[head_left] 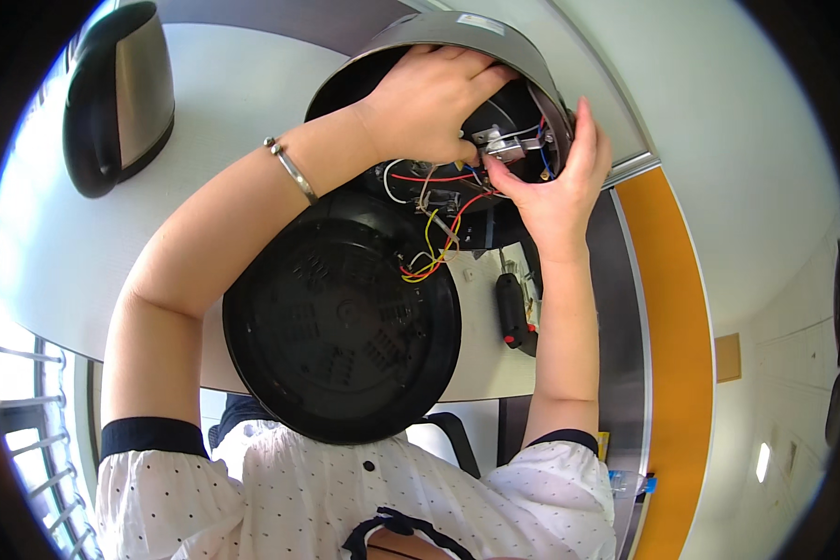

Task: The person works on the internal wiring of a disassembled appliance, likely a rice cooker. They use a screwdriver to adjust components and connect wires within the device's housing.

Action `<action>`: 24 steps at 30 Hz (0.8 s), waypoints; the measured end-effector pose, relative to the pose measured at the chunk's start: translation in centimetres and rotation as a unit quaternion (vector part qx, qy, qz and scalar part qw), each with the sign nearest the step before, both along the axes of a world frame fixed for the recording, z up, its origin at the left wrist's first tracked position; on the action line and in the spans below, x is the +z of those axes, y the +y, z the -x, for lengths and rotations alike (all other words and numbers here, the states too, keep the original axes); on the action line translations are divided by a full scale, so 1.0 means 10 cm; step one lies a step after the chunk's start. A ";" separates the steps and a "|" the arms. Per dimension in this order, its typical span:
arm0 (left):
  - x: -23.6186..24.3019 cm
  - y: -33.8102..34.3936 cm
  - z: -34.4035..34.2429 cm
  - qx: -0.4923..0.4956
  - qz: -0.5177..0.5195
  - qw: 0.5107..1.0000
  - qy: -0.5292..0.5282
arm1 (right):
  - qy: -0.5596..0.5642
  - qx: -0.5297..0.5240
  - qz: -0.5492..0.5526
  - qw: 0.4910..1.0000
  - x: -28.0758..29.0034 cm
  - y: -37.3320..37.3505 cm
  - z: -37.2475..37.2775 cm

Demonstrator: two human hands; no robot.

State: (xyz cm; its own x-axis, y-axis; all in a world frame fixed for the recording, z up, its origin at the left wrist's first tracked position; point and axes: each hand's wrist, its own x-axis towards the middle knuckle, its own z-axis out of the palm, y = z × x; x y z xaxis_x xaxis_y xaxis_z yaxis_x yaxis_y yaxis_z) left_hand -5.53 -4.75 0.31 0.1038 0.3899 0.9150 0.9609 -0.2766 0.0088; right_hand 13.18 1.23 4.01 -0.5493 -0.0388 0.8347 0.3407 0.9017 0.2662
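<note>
A round, hollow appliance shell point(523, 47), grey-brown outside and black inside, like a rice cooker's body, stands tipped with its open side toward me. My left hand point(429, 103) reaches into it, fingers spread along the inner wall and thumb close to a small metal bracket point(504, 149). Around the shell's right edge my right hand point(560, 196) is closed, with the thumb inside by the bracket and the fingers outside. Red, yellow and white wires point(429, 271) hang from the shell down to a round black vented base cover point(345, 313), which lies in front of my body.
An electric screwdriver point(511, 308) with a black handle lies right of the base cover. At the far left of the white table point(233, 75) stands a black and silver kettle-like container point(140, 103). A partition with an orange panel point(667, 345) bounds the right side.
</note>
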 end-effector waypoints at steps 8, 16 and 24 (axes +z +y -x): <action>0.00 -0.01 -0.01 -0.029 -0.010 1.000 -0.002 | -0.018 0.017 -0.016 1.000 0.07 -0.04 0.01; -0.01 -0.02 0.04 0.019 -0.001 0.999 0.029 | -0.028 0.027 0.004 0.999 0.11 -0.09 0.05; -0.01 -0.03 0.03 0.015 0.002 1.000 0.025 | -0.019 0.049 -0.008 0.999 0.08 -0.02 0.04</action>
State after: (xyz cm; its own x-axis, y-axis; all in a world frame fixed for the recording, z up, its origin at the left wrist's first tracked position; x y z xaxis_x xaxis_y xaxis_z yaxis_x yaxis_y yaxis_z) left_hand -5.80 -5.03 0.19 0.1381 0.3973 0.9072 0.9680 -0.2480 -0.0388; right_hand 12.74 1.03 4.82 -0.5742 -0.1075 0.8116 0.2402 0.9256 0.2925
